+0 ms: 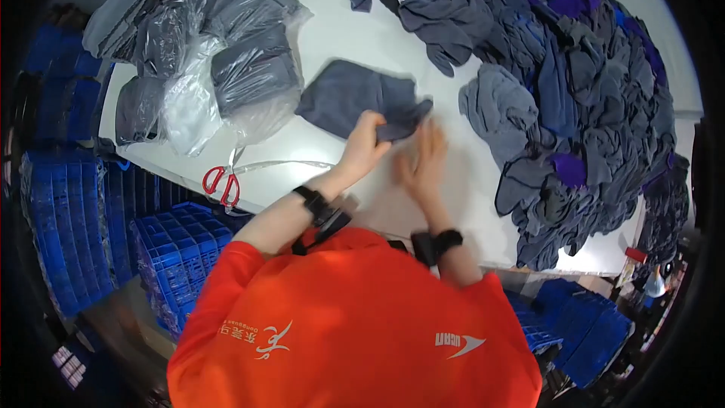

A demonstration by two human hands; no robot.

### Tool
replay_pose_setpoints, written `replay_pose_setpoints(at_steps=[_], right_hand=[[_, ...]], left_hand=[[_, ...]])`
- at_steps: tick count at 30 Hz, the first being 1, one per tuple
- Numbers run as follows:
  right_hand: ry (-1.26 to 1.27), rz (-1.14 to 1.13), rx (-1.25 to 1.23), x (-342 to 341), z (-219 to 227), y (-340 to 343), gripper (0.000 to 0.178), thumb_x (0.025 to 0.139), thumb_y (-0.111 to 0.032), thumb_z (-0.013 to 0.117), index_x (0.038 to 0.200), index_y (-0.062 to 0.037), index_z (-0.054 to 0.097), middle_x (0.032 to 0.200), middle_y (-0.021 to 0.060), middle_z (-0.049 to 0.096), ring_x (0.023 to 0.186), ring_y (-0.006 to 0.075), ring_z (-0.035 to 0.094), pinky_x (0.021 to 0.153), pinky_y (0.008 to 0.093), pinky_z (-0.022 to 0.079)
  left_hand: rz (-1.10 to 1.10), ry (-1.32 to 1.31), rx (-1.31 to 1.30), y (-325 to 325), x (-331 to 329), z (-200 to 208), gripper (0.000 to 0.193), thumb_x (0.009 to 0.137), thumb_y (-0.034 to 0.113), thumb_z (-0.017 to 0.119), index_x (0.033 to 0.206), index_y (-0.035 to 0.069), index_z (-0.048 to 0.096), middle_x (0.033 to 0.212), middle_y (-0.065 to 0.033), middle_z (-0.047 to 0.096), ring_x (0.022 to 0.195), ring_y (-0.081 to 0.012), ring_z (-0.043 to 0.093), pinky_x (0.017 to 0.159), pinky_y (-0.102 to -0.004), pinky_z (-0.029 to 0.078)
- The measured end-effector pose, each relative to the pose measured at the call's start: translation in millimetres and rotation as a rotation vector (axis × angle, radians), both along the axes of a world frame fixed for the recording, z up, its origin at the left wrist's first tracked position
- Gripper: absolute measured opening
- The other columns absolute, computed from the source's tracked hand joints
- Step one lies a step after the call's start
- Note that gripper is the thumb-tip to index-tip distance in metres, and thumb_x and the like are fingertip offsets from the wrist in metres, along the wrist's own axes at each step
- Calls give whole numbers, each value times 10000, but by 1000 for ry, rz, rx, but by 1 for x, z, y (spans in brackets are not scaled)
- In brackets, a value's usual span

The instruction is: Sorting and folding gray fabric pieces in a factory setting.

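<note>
A dark grey fleece cloth lies on the white table in front of me, its right end bunched and lifted a little. My left hand is closed on the cloth's near edge, thumb and fingers pinching it. My right hand, slightly blurred, is beside the bunched end with its fingers stretched out. Its fingertips are close to the cloth, and I cannot tell if they touch it. A black strap with a small device sits on each wrist.
Clear plastic bags of folded grey cloths lie at the left. Red-handled scissors and a tape measure are at the near left edge. A large heap of grey cloths covers the right. Blue crates stand below the table.
</note>
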State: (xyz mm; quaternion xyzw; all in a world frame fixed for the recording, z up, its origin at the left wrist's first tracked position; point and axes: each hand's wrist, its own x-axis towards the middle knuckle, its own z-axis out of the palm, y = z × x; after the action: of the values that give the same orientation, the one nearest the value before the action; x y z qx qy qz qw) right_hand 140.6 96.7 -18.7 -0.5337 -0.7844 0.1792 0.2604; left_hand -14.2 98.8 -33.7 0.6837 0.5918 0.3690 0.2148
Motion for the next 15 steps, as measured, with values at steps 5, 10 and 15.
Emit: replay_pose_setpoints(at_steps=[5, 10, 15], right_hand=[[-196, 215, 323, -26, 7, 21, 457, 767, -208, 606, 1204, -128, 501, 1179, 121, 509, 1049, 295, 516, 909, 462, 361], [7, 200, -51, -18, -31, 124, 324, 873, -193, 511, 1190, -136, 480, 1194, 112, 473, 903, 283, 575, 825, 416, 444], [1553, -240, -1100, -38, 5, 42, 415, 865, -225, 584, 1223, -81, 432, 1126, 68, 531, 1076, 191, 499, 901, 367, 422]], left_hand=[[195, 96, 95, -39, -37, 37, 339, 723, -4, 435, 1057, -65, 424, 1095, -249, 427, 971, -411, 449, 895, -482, 343], [16, 419, 25, 4, -17, 39, 671, 649, 280, 707, 1163, -52, 431, 1149, -242, 454, 1077, -408, 432, 934, -468, 346], [60, -139, -587, 45, -35, 61, 551, 594, 243, 734, 1044, 13, 515, 955, -220, 582, 907, -392, 571, 767, -421, 473]])
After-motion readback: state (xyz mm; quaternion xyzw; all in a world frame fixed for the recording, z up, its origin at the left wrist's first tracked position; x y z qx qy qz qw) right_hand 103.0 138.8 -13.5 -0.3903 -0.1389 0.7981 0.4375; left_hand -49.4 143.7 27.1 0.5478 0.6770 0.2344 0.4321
